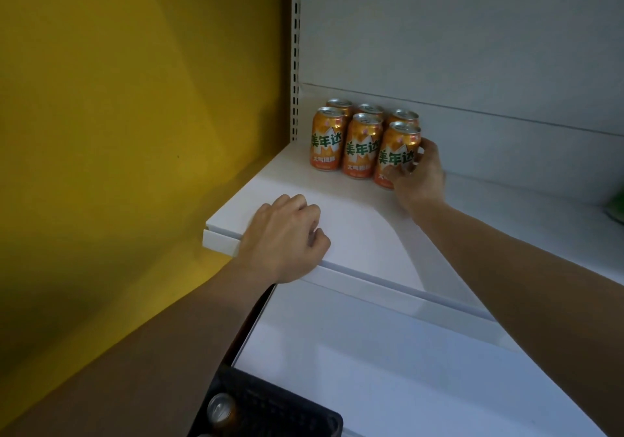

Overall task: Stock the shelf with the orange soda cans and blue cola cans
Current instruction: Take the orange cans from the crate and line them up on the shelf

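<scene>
Right hand [417, 174] stretched forward grips the front-right orange soda can [398, 156] on the shelf [354, 223], while my left hand [283, 237] rests at its front edge, fingers curled, holding nothing.

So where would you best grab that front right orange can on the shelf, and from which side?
Round its curved side wall at mid-height, coming from the right and front. The front right orange can stands upright, with a neighbour can close on its left and a rear can behind, so only those sides are free. The right hand holds it that way.
</scene>
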`<action>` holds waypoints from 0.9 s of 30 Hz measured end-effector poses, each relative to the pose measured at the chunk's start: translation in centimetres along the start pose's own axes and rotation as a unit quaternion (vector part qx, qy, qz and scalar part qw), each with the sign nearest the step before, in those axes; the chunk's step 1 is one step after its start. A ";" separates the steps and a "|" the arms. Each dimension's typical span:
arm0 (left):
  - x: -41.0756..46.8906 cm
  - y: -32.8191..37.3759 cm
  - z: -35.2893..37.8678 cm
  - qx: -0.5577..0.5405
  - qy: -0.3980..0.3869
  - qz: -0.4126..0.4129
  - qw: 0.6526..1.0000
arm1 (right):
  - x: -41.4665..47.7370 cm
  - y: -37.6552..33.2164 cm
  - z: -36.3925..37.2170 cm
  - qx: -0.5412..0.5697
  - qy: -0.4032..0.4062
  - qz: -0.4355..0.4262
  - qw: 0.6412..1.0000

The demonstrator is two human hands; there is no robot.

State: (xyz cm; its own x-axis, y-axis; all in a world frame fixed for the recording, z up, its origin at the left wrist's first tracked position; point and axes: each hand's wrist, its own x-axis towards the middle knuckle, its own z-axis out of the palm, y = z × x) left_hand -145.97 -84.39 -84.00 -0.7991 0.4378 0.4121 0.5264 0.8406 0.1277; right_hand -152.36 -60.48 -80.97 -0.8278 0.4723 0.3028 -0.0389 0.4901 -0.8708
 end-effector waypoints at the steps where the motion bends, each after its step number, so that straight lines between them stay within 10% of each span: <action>1: 0.0 0.0 0.0 -0.001 0.000 0.000 1.000 | 0.0 0.0 0.0 -0.003 -0.001 -0.001 1.000; 27: -1.1 1.1 -0.3 0.041 0.030 -0.114 0.992 | -6.1 -0.5 -3.1 -0.087 -0.099 0.030 0.991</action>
State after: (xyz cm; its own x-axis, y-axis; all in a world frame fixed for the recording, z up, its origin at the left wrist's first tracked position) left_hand -144.41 -84.09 -84.07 -0.8744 0.2158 0.4347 0.3073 0.9394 0.1517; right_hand -145.54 -61.38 -81.16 -0.9196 0.3609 0.1553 0.0974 0.5923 -0.7998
